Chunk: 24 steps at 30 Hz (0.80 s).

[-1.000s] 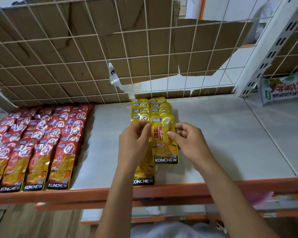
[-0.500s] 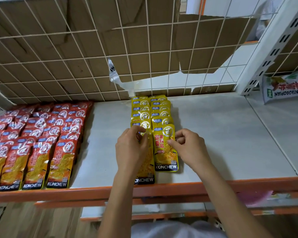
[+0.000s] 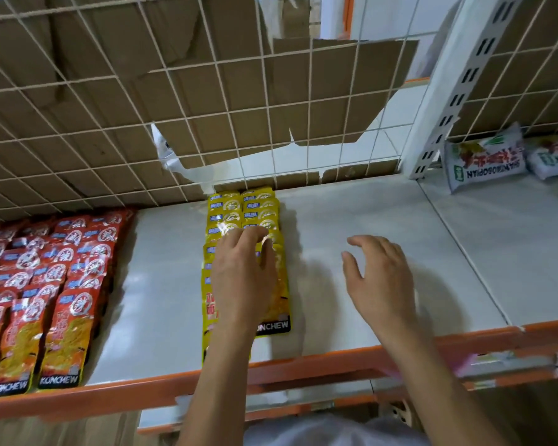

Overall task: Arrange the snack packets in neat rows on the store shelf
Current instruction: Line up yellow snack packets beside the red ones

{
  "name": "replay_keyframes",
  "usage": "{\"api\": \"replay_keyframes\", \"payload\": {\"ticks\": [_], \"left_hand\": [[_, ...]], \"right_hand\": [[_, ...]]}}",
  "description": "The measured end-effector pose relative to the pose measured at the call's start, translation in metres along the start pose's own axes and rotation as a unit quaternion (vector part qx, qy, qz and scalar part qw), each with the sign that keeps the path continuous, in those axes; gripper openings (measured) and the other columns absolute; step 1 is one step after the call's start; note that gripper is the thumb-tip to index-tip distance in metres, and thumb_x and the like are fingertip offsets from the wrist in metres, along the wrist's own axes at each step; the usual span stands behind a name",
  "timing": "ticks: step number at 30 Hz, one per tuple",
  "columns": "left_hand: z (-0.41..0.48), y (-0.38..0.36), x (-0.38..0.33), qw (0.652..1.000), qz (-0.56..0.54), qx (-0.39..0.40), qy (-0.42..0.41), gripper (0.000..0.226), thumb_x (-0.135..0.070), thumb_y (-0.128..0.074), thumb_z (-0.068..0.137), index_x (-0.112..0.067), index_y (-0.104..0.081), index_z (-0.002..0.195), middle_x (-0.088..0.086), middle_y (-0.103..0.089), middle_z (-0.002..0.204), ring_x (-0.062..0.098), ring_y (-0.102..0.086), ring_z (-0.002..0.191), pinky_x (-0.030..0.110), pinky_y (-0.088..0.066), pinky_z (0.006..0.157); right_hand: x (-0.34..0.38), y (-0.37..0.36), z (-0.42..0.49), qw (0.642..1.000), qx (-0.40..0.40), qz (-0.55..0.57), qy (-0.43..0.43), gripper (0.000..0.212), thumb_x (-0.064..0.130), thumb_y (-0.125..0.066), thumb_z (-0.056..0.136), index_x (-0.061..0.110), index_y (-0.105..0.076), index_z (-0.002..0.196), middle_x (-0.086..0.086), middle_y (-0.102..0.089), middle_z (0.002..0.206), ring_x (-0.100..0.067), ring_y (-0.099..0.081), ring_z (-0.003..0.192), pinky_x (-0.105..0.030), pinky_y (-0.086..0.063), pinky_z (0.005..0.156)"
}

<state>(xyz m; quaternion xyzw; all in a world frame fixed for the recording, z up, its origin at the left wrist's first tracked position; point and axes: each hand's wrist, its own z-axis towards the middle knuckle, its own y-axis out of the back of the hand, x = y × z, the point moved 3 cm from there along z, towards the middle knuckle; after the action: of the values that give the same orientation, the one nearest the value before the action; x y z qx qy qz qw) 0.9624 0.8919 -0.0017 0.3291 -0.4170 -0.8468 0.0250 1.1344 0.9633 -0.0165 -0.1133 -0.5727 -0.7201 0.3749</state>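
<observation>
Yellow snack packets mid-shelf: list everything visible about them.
The yellow packets are glossy, foil-like pouches in two side-by-side columns, overlapped like shingles from the wire grid at the back toward the orange front lip of the white shelf. Each visible top shows a blue label and a round white logo. The front right one has a black band with partly hidden KONCHEW lettering. The left column reaches nearer the lip. The left hand lies on them, fingers extended; the right hand is apart.

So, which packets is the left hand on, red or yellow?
The yellow packets, mid-shelf: the left hand rests on them; the red packets lie apart, further left.
</observation>
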Motion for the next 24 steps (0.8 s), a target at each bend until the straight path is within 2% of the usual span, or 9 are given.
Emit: {"api": "replay_keyframes", "payload": {"ticks": [4, 10, 13, 20, 24], "left_hand": [[0.004, -0.022, -0.033, 0.998, 0.028, -0.006, -0.061, 0.023, -0.023, -0.051, 0.08, -0.014, -0.07, 0.09, 0.006, -0.067, 0.088, 0.033, -0.058, 0.085, 0.031, -0.037, 0.071], [0.004, -0.071, -0.11, 0.993, -0.021, 0.031, -0.115, 0.019, -0.009, -0.064, 0.079, -0.016, -0.071, 0.095, 0.0, -0.07, 0.093, 0.029, -0.06, 0.089, 0.026, -0.039, 0.078], [-0.001, -0.103, -0.157, 0.985, -0.039, 0.078, -0.147, 0.022, -0.004, -0.07, 0.078, -0.015, -0.072, 0.097, 0.001, -0.071, 0.097, 0.028, -0.06, 0.094, 0.031, -0.047, 0.078], [-0.009, -0.175, -0.257, 0.958, -0.058, 0.169, -0.223, 0.022, -0.007, -0.069, 0.08, -0.014, -0.071, 0.1, 0.005, -0.07, 0.102, 0.032, -0.06, 0.095, 0.039, -0.05, 0.077], [-0.012, -0.218, -0.316, 0.931, -0.057, 0.263, -0.247, 0.031, -0.021, -0.062, 0.088, -0.018, -0.063, 0.119, 0.004, -0.064, 0.117, 0.028, -0.056, 0.108, 0.039, -0.047, 0.09]], "right_hand": [[-0.054, 0.043, 0.009, 0.997, -0.052, -0.052, -0.02, 0.024, 0.006, -0.064, 0.083, 0.003, -0.064, 0.107, -0.013, -0.065, 0.11, -0.035, -0.055, 0.103, -0.04, -0.043, 0.09], [-0.131, 0.098, 0.021, 0.99, -0.092, -0.068, -0.084, 0.024, 0.01, -0.056, 0.085, 0.003, -0.064, 0.106, -0.014, -0.065, 0.11, -0.035, -0.054, 0.105, -0.036, -0.038, 0.093], [-0.165, 0.123, 0.027, 0.985, -0.097, -0.072, -0.12, 0.026, 0.008, -0.061, 0.084, 0.003, -0.063, 0.11, -0.014, -0.063, 0.113, -0.034, -0.051, 0.109, -0.041, -0.041, 0.094], [-0.253, 0.177, 0.04, 0.971, -0.125, -0.096, -0.179, 0.03, 0.011, -0.061, 0.086, 0.002, -0.062, 0.115, -0.017, -0.062, 0.117, -0.037, -0.05, 0.112, -0.042, -0.04, 0.094], [-0.306, 0.209, 0.059, 0.957, -0.118, -0.125, -0.233, 0.035, 0.015, -0.058, 0.089, 0.003, -0.055, 0.123, -0.019, -0.058, 0.123, -0.037, -0.045, 0.117, -0.042, -0.037, 0.096]]}}
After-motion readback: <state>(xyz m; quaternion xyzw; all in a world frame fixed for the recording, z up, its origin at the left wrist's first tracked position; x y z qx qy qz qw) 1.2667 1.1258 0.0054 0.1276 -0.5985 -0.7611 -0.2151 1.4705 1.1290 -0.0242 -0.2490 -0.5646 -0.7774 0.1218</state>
